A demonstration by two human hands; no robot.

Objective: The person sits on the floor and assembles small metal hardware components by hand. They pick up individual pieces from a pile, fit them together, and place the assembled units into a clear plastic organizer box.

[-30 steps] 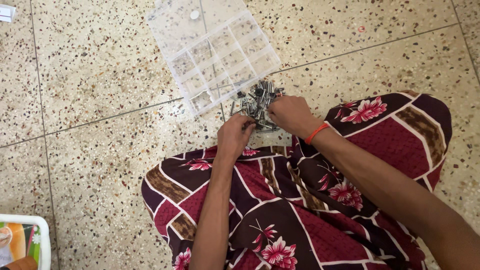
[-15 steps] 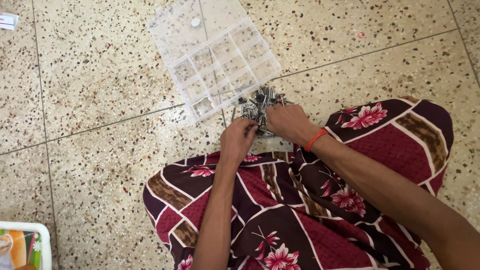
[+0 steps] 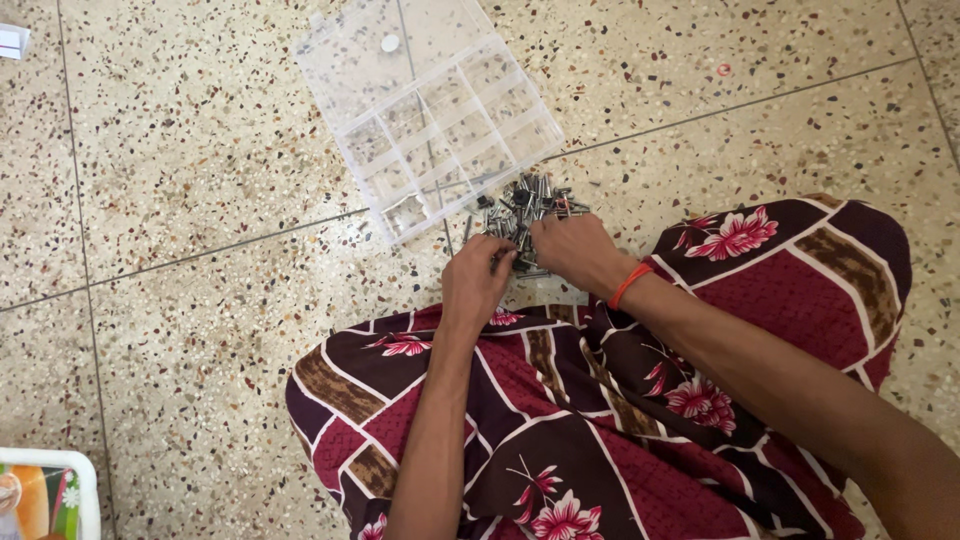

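One head-worn camera looks steeply down, close above the floor [image 3: 180, 150].

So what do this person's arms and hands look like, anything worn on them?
Both arms are bare, with no sleeves showing up to the frame's edge. The right hand has a thin orange band around its wrist. The left hand wears nothing visible: no gloves, rings or watch on either that I can make out.

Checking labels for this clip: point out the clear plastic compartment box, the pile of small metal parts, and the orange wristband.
clear plastic compartment box [image 3: 445, 120], head view, on its divided tray.
pile of small metal parts [image 3: 520, 208], head view, pile's middle.
orange wristband [image 3: 628, 284], head view, on the band.
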